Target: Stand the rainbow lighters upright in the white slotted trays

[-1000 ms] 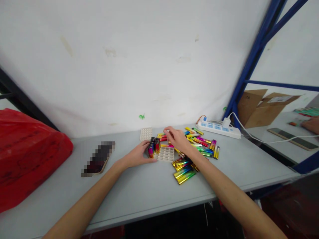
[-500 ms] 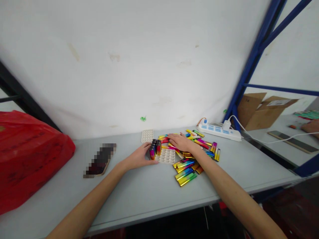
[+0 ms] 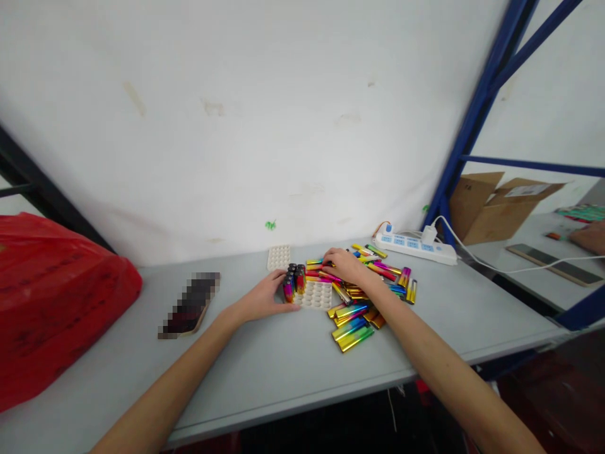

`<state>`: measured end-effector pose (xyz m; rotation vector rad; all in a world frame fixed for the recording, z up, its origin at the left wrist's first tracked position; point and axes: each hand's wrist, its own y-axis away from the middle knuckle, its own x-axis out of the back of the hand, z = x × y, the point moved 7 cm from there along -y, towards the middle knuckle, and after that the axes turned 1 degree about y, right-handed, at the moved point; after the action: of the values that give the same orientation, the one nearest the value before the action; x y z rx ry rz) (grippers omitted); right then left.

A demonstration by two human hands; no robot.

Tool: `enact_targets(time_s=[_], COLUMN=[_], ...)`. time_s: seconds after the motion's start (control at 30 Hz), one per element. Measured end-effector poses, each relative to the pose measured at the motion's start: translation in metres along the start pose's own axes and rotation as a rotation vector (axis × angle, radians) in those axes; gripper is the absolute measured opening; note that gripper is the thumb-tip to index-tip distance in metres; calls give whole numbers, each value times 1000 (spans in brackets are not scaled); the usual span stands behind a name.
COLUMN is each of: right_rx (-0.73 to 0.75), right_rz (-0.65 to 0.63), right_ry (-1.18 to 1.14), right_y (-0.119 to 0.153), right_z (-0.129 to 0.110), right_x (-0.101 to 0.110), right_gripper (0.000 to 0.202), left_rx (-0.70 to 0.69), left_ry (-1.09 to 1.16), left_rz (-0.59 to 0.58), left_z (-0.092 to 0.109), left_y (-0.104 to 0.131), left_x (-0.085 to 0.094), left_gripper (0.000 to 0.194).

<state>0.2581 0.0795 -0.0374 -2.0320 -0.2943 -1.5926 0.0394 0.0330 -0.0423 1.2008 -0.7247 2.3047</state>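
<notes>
A white tray with rows of round pockets (image 3: 317, 295) lies on the table. Several shiny rainbow-coloured lighters with black tops (image 3: 293, 280) stand upright at its left end. My left hand (image 3: 265, 296) grips that end, thumb along the near edge and fingers behind the standing lighters. Right of the tray spreads a loose pile of metallic lighters (image 3: 352, 311), lying in many directions. Over the pile's far left part is my right hand (image 3: 347, 265), its fingers curled down and closed around a lighter; the fingertips partly hide it.
A second white pocketed tray (image 3: 278, 258) lies near the wall. To the left are a phone (image 3: 193, 306) and a red plastic bag (image 3: 61, 302). A white power strip (image 3: 416, 247) sits behind the pile. Rightward are a blue shelf post (image 3: 466, 135), a cardboard box (image 3: 491, 211) and another person's hand (image 3: 588, 237).
My right hand, spread flat over the pile before, has drawn slightly right and its fingers have curled in. My left hand stays at the tray.
</notes>
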Motion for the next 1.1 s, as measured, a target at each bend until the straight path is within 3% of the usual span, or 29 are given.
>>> enact_targets(time_s=[0.23, 0.43, 0.53, 0.63, 0.77, 0.93, 1.1], right_rx=[-166, -101, -79, -69, -134, -220, -213], right_rz=[-24, -10, 80, 288, 505, 490, 432], right_ry=[42, 62, -14, -239, -798, -1423, -1453], right_y=[-2, 0, 3, 6, 9, 7, 10], right_z=[4, -8, -7, 1, 23, 20, -1], right_x=[-1, 1, 8, 21, 29, 22, 28], right_gripper=[23, 16, 17, 25, 30, 49, 50], left_rx=[31, 13, 19, 25, 19, 15, 8], left_ry=[10, -4, -17, -28, -34, -24, 0], left_rz=[7, 3, 5, 3, 4, -1, 5], left_z=[0, 1, 0, 1, 2, 1, 2], left_y=[-1, 0, 0, -1, -1, -1, -1], left_x=[2, 2, 2, 2, 2, 2, 2], left_gripper=[86, 86, 86, 86, 85, 86, 85])
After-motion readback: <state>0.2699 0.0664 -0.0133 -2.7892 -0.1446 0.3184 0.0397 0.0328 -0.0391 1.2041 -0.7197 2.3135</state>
